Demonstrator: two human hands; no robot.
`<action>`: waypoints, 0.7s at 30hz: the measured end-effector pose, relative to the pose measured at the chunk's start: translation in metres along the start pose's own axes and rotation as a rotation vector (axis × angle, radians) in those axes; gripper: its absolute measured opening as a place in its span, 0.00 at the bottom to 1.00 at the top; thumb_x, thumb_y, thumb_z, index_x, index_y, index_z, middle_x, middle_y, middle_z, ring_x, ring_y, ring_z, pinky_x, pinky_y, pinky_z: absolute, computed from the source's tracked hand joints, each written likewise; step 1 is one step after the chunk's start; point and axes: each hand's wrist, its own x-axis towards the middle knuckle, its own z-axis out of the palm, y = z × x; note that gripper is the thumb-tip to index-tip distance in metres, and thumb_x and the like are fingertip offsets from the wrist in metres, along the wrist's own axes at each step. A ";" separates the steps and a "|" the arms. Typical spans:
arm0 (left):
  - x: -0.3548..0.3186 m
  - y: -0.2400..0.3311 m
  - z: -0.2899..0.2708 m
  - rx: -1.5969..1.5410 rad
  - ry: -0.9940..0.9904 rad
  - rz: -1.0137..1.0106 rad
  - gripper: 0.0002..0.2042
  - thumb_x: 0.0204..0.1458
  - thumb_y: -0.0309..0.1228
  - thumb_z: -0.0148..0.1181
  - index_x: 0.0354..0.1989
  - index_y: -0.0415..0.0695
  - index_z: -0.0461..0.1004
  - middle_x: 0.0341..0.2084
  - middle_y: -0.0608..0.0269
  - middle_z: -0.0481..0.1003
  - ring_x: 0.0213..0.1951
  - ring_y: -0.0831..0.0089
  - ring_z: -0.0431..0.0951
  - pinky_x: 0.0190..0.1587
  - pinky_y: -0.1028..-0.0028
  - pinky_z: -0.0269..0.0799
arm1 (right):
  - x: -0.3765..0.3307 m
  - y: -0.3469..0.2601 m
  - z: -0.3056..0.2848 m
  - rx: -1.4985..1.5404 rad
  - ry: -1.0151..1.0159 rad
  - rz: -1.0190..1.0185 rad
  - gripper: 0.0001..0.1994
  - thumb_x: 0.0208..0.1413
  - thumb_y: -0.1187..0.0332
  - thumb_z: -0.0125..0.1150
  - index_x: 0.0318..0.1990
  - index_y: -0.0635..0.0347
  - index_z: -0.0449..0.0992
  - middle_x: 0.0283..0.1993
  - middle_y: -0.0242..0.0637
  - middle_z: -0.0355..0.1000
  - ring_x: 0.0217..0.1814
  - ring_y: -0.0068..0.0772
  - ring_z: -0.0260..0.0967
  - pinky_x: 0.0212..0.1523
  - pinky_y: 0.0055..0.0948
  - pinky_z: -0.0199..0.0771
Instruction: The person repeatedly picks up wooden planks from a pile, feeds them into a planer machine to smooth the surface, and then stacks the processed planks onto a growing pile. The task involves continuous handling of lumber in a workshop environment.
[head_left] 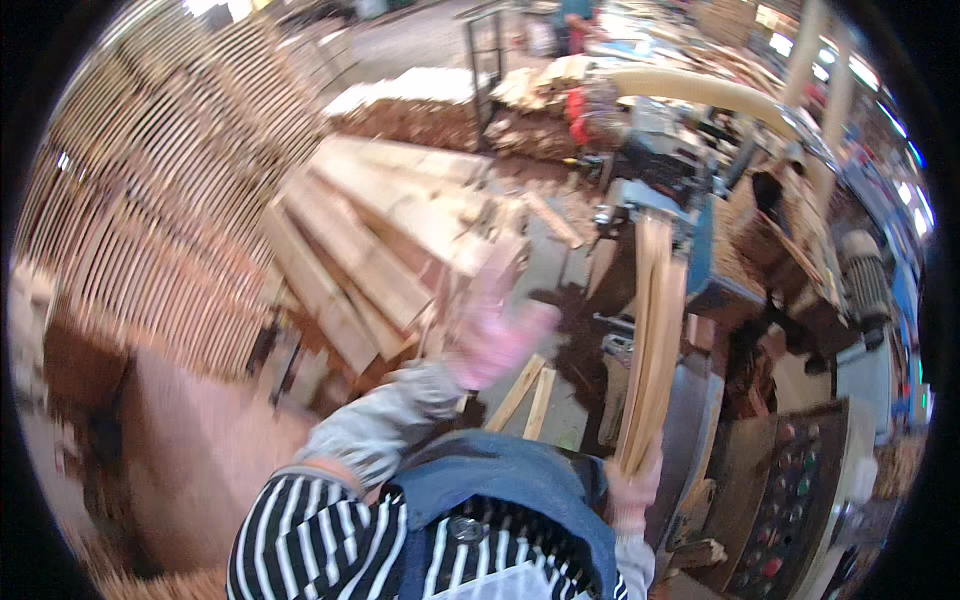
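My left hand (490, 335), in a pink glove and grey sleeve cover, is lifted in front of me, blurred, with its thumb apart from its fingers and nothing in it. Beyond it lie pale wooden boards (375, 255), which the hand partly overlaps in the picture. Low on the right, my right hand (637, 488), also gloved, grips the near end of several long wooden strips (655, 350). Those strips stretch away from me, side by side, their far ends at a blue woodworking machine (650, 195).
Tall stacks of slatted wood (150, 220) rise on the left. A thick yellowish hose (700, 85) arches over the machine. Two short wooden pieces (527, 398) lie below my left hand. A panel of coloured buttons (790, 500) stands at the right, with a motor (863, 275) beyond.
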 end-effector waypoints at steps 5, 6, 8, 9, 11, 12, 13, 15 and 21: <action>0.022 -0.113 -0.211 0.605 0.650 -0.262 0.41 0.59 0.38 0.64 0.76 0.37 0.49 0.68 0.40 0.63 0.66 0.49 0.68 0.69 0.61 0.63 | -0.156 0.026 -0.045 -0.562 -0.051 0.604 0.38 0.41 0.64 0.70 0.65 0.60 0.68 0.52 0.53 0.73 0.57 0.61 0.71 0.59 0.51 0.71; 0.018 -0.135 -0.231 0.650 0.671 -0.391 0.45 0.56 0.42 0.66 0.77 0.36 0.48 0.69 0.38 0.62 0.68 0.47 0.66 0.70 0.61 0.61 | -0.171 0.025 -0.046 -0.629 -0.062 0.668 0.37 0.42 0.63 0.69 0.65 0.61 0.68 0.53 0.53 0.72 0.58 0.60 0.70 0.59 0.51 0.71; 0.011 -0.171 -0.267 0.705 0.656 -0.621 0.49 0.54 0.48 0.68 0.77 0.34 0.48 0.69 0.35 0.63 0.69 0.46 0.65 0.71 0.61 0.59 | -0.186 0.032 -0.049 -0.708 -0.065 0.730 0.37 0.45 0.61 0.69 0.66 0.61 0.67 0.56 0.53 0.72 0.59 0.60 0.70 0.60 0.51 0.71; 0.008 -0.186 -0.284 0.725 0.625 -0.722 0.49 0.53 0.50 0.67 0.76 0.33 0.49 0.68 0.34 0.64 0.69 0.46 0.66 0.71 0.61 0.60 | -0.188 0.038 -0.051 -0.722 -0.064 0.738 0.37 0.47 0.60 0.68 0.66 0.61 0.67 0.57 0.53 0.71 0.60 0.60 0.69 0.61 0.51 0.70; 0.011 -0.187 -0.269 0.759 0.527 -0.855 0.48 0.55 0.52 0.67 0.74 0.31 0.53 0.68 0.35 0.64 0.67 0.49 0.68 0.71 0.61 0.59 | -0.202 0.046 -0.062 -0.758 -0.065 0.767 0.36 0.50 0.58 0.67 0.67 0.61 0.66 0.60 0.54 0.70 0.62 0.59 0.69 0.62 0.51 0.70; -0.007 -0.191 -0.310 0.815 0.468 -0.794 0.46 0.57 0.50 0.66 0.74 0.31 0.54 0.67 0.38 0.67 0.64 0.51 0.72 0.67 0.60 0.66 | -0.192 0.053 -0.066 -0.748 -0.103 0.717 0.36 0.51 0.57 0.67 0.67 0.61 0.66 0.61 0.54 0.70 0.63 0.59 0.68 0.62 0.50 0.70; -0.021 -0.178 -0.292 0.700 0.539 -0.858 0.42 0.57 0.49 0.68 0.70 0.30 0.61 0.61 0.41 0.73 0.55 0.53 0.79 0.59 0.59 0.76 | -0.182 0.057 -0.071 -0.787 -0.112 0.702 0.36 0.52 0.55 0.66 0.68 0.61 0.66 0.63 0.54 0.69 0.64 0.58 0.68 0.63 0.50 0.69; -0.041 -0.193 -0.307 0.347 0.687 -1.111 0.35 0.56 0.51 0.68 0.58 0.30 0.73 0.48 0.46 0.80 0.41 0.57 0.82 0.46 0.58 0.83 | -0.158 0.078 -0.076 -0.838 -0.172 0.661 0.36 0.55 0.53 0.66 0.69 0.62 0.65 0.65 0.54 0.69 0.65 0.58 0.67 0.64 0.50 0.69; -0.014 -0.181 -0.315 0.444 0.479 -1.112 0.33 0.52 0.51 0.68 0.55 0.31 0.77 0.47 0.50 0.79 0.42 0.56 0.79 0.48 0.56 0.79 | -0.095 0.125 -0.053 -0.802 0.099 0.550 0.41 0.51 0.49 0.68 0.71 0.54 0.62 0.67 0.49 0.65 0.67 0.56 0.64 0.66 0.52 0.65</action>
